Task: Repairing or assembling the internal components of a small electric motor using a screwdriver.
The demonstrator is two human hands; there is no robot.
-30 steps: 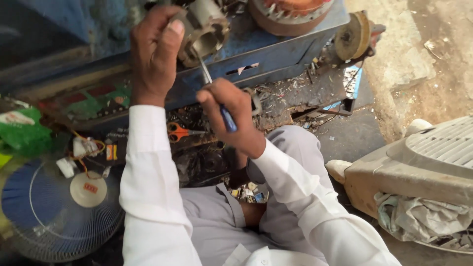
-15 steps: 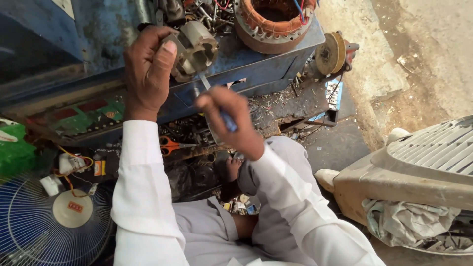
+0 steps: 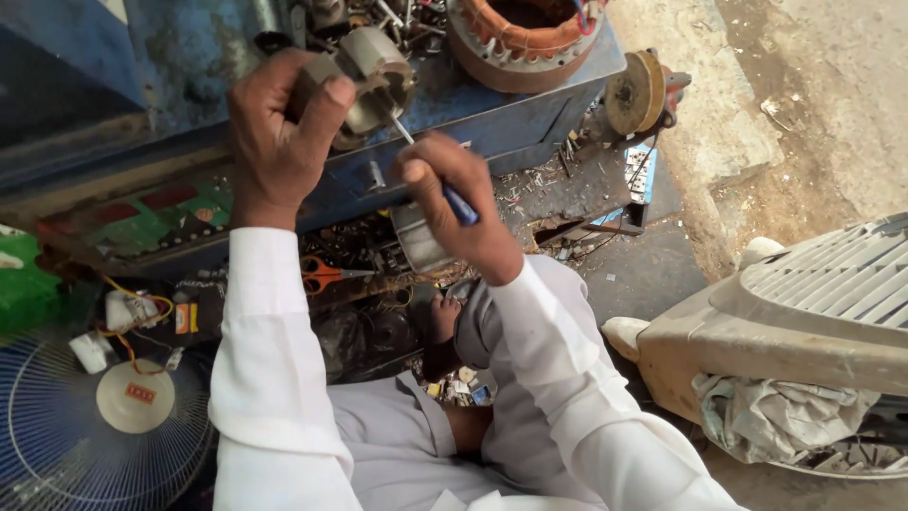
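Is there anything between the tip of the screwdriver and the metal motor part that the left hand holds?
Nothing visible. The left hand grips the grey motor part, and the screwdriver in the right hand runs straight up to it. The shaft is bare, and its tip already meets the part.

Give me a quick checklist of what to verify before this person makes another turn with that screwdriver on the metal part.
1. Left hand grip on the grey metal motor part: ok, fingers wrap it.
2. Right hand grip on the blue-handled screwdriver: ok, fist closed round the handle.
3. Screwdriver tip seated in a screw: cannot tell, the tip meets the part but the screw is hidden.
4. Part supported: not ok, it is held up above the blue metal box.
5. Orange scissors clear of the hands: ok, they lie lower down.
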